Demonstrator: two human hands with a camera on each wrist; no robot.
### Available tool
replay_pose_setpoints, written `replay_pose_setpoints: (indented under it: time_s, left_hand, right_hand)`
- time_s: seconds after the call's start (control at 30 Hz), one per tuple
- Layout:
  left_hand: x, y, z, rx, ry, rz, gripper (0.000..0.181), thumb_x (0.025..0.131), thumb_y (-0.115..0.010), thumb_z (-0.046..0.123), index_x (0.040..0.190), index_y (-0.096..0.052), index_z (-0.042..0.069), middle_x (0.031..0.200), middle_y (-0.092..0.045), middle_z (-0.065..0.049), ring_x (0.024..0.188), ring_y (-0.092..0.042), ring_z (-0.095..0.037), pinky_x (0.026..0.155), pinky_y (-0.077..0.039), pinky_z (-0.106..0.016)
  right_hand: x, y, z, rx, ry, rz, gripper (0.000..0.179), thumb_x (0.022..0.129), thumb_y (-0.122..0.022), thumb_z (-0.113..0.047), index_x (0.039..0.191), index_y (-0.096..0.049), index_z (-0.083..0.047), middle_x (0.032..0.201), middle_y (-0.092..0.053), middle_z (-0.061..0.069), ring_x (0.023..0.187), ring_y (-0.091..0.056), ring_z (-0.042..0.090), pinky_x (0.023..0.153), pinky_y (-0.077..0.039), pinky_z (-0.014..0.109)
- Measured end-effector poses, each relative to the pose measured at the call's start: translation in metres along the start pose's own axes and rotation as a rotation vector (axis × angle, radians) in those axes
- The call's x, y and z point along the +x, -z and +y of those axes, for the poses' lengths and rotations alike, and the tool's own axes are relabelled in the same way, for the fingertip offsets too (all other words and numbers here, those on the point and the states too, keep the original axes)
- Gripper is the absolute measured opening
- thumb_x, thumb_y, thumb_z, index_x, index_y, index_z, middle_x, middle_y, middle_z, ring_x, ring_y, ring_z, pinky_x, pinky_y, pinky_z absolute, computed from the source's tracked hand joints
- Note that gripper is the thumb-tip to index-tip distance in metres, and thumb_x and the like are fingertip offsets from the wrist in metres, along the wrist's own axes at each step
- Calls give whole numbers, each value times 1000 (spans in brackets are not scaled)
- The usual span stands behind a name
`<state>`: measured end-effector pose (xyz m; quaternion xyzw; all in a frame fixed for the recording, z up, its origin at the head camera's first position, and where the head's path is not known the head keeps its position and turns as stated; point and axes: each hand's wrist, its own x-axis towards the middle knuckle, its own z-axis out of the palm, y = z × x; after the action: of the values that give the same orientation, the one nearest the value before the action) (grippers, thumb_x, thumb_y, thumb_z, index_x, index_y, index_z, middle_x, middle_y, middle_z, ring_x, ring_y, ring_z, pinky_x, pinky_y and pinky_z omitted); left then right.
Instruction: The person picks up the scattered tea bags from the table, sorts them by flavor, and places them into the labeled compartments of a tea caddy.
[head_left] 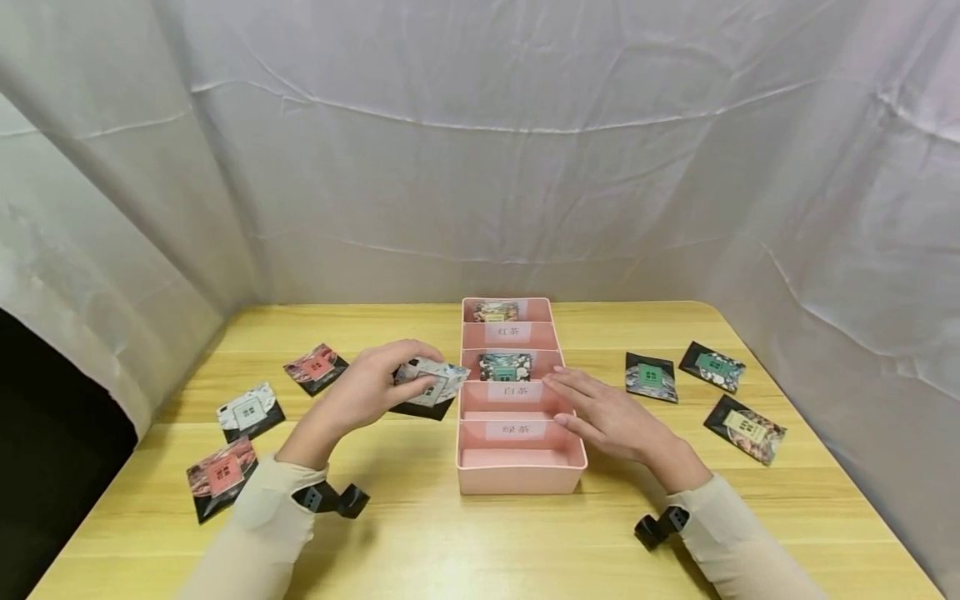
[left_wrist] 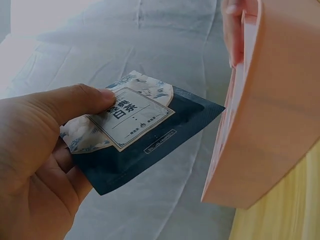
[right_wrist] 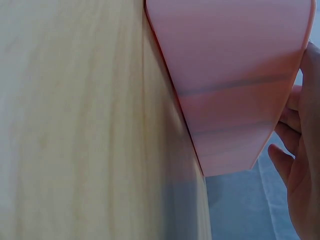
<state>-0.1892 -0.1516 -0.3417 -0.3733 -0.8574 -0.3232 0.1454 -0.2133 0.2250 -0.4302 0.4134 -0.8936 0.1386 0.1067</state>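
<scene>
My left hand (head_left: 363, 390) pinches a tea sachet (head_left: 447, 383) with a white floral top and a dark lower part, thumb on its printed face. In the left wrist view the sachet (left_wrist: 150, 122) is tilted, its corner pointing toward the wall of a pink divided box (left_wrist: 280, 100). The box (head_left: 521, 481) stands lengthwise on the table, with white paper labels on its dividers. At its right rim lies my right hand (head_left: 615, 417), fingers extended and holding nothing. Inside, a sachet with a yellow label (head_left: 497, 312) sits in the rearmost compartment, and a green-labelled sachet (head_left: 506, 367) in the one before it.
Left of the box lie two red sachets (head_left: 316, 367) (head_left: 222, 475) and a white one (head_left: 251, 411). To the right are two green-labelled sachets (head_left: 651, 377) (head_left: 712, 367) and one with a yellow label (head_left: 746, 427). A grey-white curtain (head_left: 480, 192) hangs behind the wooden table (head_left: 420, 542).
</scene>
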Motion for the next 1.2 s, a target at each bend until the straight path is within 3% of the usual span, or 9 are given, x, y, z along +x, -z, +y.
replay_pose_setpoints:
  time_s: [0.23,0.73,0.97,1.07,1.2]
  left_hand:
    - [13,-6,6,-40,-45,22,27,90,-72,10,116,-69,15,112,-68,2,91,-60,-11,74,-51,-34]
    - [36,-24,11,-46,-42,63,25,89,-73,11,114,-70,11,113,-69,-2,104,-63,-16,87,-53,-36]
    - [45,-36,10,-99,2,77,23,90,-72,12,113,-70,13,109,-70,0,76,-55,-12,69,-49,-30]
    - [49,-42,9,-115,19,82,24,90,-72,13,113,-70,12,111,-70,-2,77,-56,-12,70,-50,-30]
    - [53,-50,7,-134,49,92,25,89,-74,12,113,-69,9,112,-69,-4,92,-62,-15,81,-53,-34]
  right_hand:
    - [0,0,0,-7,4,6,57,101,-51,-39,151,-40,-14,152,-41,10,139,-36,30,108,-36,51]
    - [0,0,0,-7,6,-2,57,101,-51,-39,151,-39,-14,151,-41,12,139,-36,30,108,-37,52]
    - [0,1,1,-13,11,1,57,101,-51,-38,151,-39,-14,151,-41,12,139,-36,30,108,-37,51]
    - [0,1,1,-12,8,-3,57,101,-50,-39,151,-39,-14,152,-40,11,139,-36,29,108,-37,51]
    - [0,0,0,-3,2,-5,57,101,-50,-40,151,-39,-15,152,-40,11,139,-36,30,108,-37,52]
